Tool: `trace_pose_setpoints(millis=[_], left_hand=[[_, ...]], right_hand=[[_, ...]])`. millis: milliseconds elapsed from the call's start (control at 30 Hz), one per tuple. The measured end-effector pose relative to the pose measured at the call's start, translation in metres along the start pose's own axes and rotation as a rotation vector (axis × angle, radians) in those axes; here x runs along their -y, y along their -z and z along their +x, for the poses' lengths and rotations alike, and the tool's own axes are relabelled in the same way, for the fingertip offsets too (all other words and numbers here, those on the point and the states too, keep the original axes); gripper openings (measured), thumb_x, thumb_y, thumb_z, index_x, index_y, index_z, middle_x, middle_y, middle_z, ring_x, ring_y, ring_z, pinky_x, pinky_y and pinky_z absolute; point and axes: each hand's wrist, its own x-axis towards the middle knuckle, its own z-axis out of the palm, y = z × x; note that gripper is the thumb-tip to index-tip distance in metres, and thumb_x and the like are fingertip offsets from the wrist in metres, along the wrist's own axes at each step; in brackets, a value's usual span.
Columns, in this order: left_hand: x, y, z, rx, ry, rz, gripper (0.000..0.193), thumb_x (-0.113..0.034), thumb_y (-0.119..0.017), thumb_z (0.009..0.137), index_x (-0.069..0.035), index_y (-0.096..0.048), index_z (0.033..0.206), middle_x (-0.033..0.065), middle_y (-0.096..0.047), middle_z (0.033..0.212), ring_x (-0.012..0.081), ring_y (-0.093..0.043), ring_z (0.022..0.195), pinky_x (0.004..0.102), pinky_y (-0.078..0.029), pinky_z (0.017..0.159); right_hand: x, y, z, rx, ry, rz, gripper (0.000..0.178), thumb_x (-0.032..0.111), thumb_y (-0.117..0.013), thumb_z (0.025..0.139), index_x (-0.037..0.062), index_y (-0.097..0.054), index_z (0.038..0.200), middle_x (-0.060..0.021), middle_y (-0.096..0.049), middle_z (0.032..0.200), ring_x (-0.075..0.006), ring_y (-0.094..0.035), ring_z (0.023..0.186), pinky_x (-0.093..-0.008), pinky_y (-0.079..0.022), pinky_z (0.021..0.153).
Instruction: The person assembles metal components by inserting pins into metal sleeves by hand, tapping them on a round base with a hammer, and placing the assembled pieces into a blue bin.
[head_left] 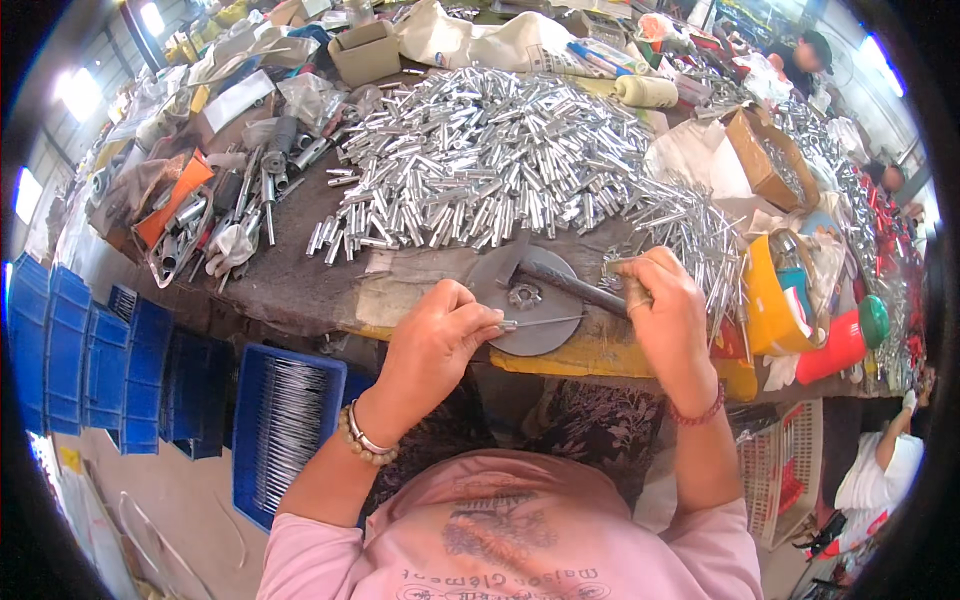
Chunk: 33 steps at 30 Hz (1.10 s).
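My left hand is closed in a pinch on a thin metal rod. A thicker silvery end shows at the fingertips, and the shaft points right over a round grey metal disc. On that disc lies a hammer, its head near a nut-like metal piece. The hammer's dark handle runs up to my right hand; whether the palm touches it I cannot tell. Thumb and forefinger of that hand are pinched together at a small metal piece, partly hidden, beside the heap of thin rods.
Behind the disc rises a large pile of short silvery metal tubes. Tools and an orange piece lie left. A yellow container and a red bottle stand right. Below left is a blue crate of rods.
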Motion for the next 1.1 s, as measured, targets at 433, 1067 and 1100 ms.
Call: trace_pose_setpoints(millis=[433, 1067, 1100], left_hand=[[-0.001, 0.0, 0.0, 0.037, 0.04, -0.033, 0.018, -0.002, -0.084, 0.094, -0.004, -0.081, 0.112, 0.0095, -0.063, 0.1, 0.0247, -0.065, 0.087, 0.0338, -0.053, 0.077], [0.006, -0.004, 0.0, -0.032, -0.043, -0.034, 0.022, -0.003, -0.087, 0.089, -0.008, -0.079, 0.11, 0.0097, -0.064, 0.095, 0.0313, -0.065, 0.085, 0.042, -0.053, 0.073], [0.006, -0.003, -0.001, -0.028, -0.04, -0.043, 0.022, -0.003, -0.087, 0.09, -0.007, -0.079, 0.109, 0.0099, -0.064, 0.095, 0.0311, -0.065, 0.085, 0.0418, -0.053, 0.073]], right_hand=[[0.012, -0.019, -0.001, 0.181, 0.124, -0.036, 0.031, 0.006, -0.081, 0.088, 0.004, -0.081, 0.119, -0.0117, -0.068, 0.107, -0.0328, -0.069, 0.108, -0.0443, -0.058, 0.096], [0.045, 0.031, -0.042, 0.204, 0.267, 0.054, 0.044, 0.001, -0.078, 0.086, 0.0128, -0.08, 0.129, -0.006, -0.068, 0.098, -0.0268, -0.072, 0.08, -0.0396, -0.059, 0.067], [0.048, 0.034, -0.041, 0.167, 0.254, 0.078, 0.044, -0.001, -0.078, 0.086, 0.0116, -0.08, 0.128, -0.0068, -0.07, 0.099, -0.0274, -0.073, 0.08, -0.0396, -0.059, 0.066]])
